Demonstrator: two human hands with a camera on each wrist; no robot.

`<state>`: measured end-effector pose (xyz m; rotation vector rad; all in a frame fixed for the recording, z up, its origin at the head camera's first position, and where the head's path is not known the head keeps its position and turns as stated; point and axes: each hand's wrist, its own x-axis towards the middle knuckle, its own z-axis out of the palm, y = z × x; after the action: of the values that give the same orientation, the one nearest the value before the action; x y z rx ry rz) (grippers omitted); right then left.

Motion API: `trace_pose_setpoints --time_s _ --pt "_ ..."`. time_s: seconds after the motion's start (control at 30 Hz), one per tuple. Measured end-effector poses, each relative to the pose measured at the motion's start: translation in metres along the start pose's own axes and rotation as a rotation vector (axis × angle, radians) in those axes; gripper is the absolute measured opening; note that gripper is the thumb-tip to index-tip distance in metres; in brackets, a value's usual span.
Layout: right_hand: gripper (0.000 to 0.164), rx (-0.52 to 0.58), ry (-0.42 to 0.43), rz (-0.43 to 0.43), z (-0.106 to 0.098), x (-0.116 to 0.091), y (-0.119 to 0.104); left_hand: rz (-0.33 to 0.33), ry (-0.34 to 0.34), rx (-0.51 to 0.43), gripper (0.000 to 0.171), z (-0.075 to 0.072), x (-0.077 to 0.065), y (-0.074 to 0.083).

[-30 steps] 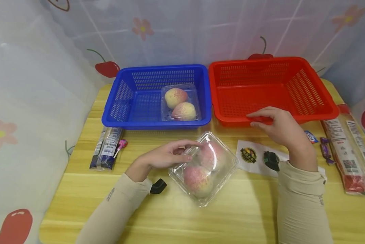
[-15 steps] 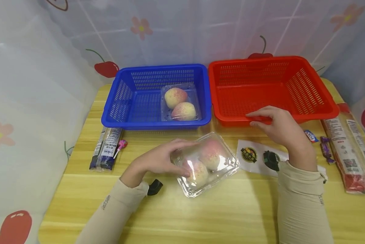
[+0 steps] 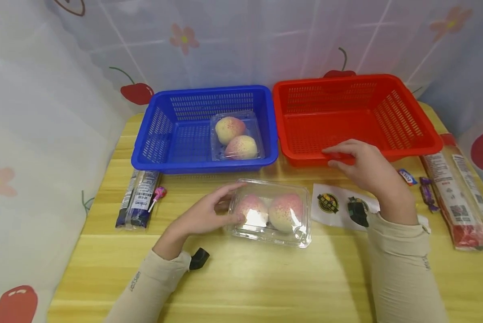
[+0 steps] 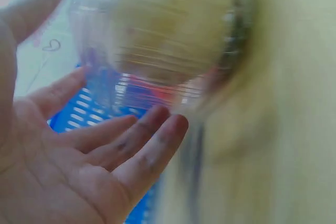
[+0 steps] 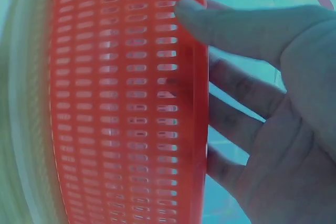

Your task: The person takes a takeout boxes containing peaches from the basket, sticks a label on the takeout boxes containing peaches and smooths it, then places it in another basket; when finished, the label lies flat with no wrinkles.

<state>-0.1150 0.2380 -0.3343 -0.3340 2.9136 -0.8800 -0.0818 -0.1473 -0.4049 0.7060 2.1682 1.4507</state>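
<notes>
In the head view a clear plastic clamshell (image 3: 270, 190) with two pink and yellow peaches (image 3: 285, 212) lies in front of the baskets. My left hand (image 3: 203, 214) is at its left end, thumb near the front and fingers at the far corner. The left wrist view shows those fingers fairly straight, fingertips beside the blurred plastic; firm contact is hard to tell. My right hand (image 3: 364, 166) holds the front rim of the red basket (image 3: 326, 117). In the right wrist view the thumb lies on the slotted outer side and the fingers go behind the rim.
A blue basket (image 3: 152, 134) holds another clamshell (image 3: 254, 123) of peaches. A snack packet (image 3: 139, 199) and a lollipop (image 3: 158, 194) lie at left. A printed paper (image 3: 342, 220), small candies (image 3: 428, 194) and a long noodle-like package (image 3: 459, 197) lie at right.
The clamshell beside my left hand has turned from a diamond-like angle to nearly lengthwise across the table. My left hand has shifted slightly with it. The right hand stays at the red basket's rim.
</notes>
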Motion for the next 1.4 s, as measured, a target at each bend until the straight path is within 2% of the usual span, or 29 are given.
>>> trace_pose_setpoints --time_s 0.13,0.2,0.33,0.43,0.53,0.67,0.77,0.97,1.1,1.4 --pt "0.043 -0.022 0.022 -0.078 0.0 -0.009 -0.006 0.006 -0.016 -0.095 0.098 0.006 -0.007 -0.006" --pt "0.043 -0.032 0.026 -0.11 -0.001 -0.014 -0.008 0.019 -0.015 -0.11 0.102 0.009 -0.009 -0.007" --pt "0.041 -0.04 -0.015 -0.147 0.0 -0.021 -0.012 0.002 0.008 -0.114 0.103 0.013 -0.011 -0.006" --pt "0.039 -0.045 -0.1 -0.168 0.003 -0.02 -0.01 -0.02 0.026 -0.105 0.102 0.014 -0.013 -0.006" --pt "0.036 -0.026 -0.226 -0.176 0.01 -0.014 -0.003 -0.006 0.029 -0.124 0.101 0.015 -0.015 -0.009" --pt "0.035 0.004 -0.368 -0.115 0.02 -0.006 0.011 0.048 0.012 -0.186 0.101 0.012 -0.015 -0.016" --pt "0.035 0.005 -0.418 -0.06 0.025 -0.003 0.02 0.076 0.008 -0.198 0.1 0.011 -0.014 -0.021" --pt "0.035 -0.02 -0.433 -0.039 0.036 0.001 0.03 0.102 0.018 -0.191 0.1 0.011 -0.013 -0.026" --pt "0.033 -0.04 -0.43 -0.049 0.041 0.001 0.032 0.089 0.021 -0.197 0.099 0.013 -0.015 -0.028" --pt "0.024 -0.049 -0.4 -0.123 0.04 0.001 0.032 0.088 0.036 -0.156 0.097 0.014 -0.014 -0.027"
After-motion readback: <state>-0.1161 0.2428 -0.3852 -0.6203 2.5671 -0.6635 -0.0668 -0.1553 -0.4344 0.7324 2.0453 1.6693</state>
